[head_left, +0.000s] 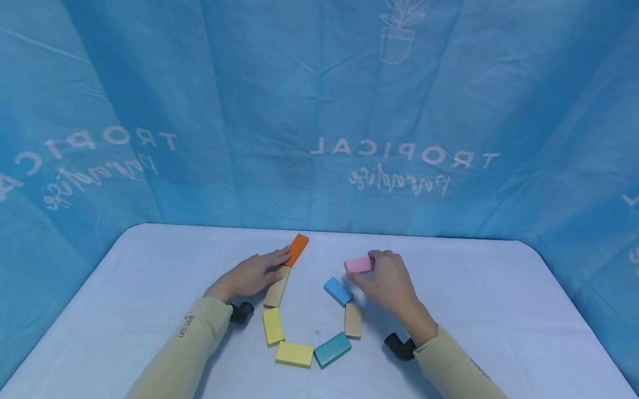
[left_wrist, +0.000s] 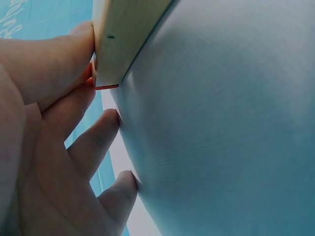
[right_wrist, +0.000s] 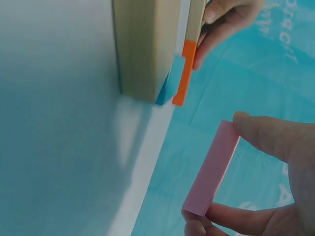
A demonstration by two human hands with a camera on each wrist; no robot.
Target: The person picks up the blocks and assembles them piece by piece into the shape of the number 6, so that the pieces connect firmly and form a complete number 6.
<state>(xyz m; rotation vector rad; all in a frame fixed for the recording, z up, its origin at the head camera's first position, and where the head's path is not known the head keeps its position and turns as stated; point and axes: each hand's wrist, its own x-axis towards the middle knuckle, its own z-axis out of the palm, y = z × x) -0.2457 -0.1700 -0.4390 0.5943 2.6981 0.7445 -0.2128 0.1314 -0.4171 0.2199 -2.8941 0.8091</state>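
Note:
Between thumb and fingertips, my right hand (head_left: 393, 283) pinches a pink block (head_left: 358, 265), held up off the table in the right wrist view. Just beyond the end of a blue block (head_left: 338, 291) is where it hangs. My left hand (head_left: 249, 274) rests beside the other end of the curve, fingers loosely extended. Its thumb touches the side of a plain wooden block (left_wrist: 133, 34), and its index finger lies against an orange block (head_left: 297, 249). The other left fingertips reach the table in the left wrist view.
Two yellow blocks (head_left: 294, 354), a teal block (head_left: 332, 349) and another plain wooden block (head_left: 353, 321) complete a U-shaped row on the white table (head_left: 158, 335). A blue printed curtain (head_left: 270, 102) hangs behind the table's far edge.

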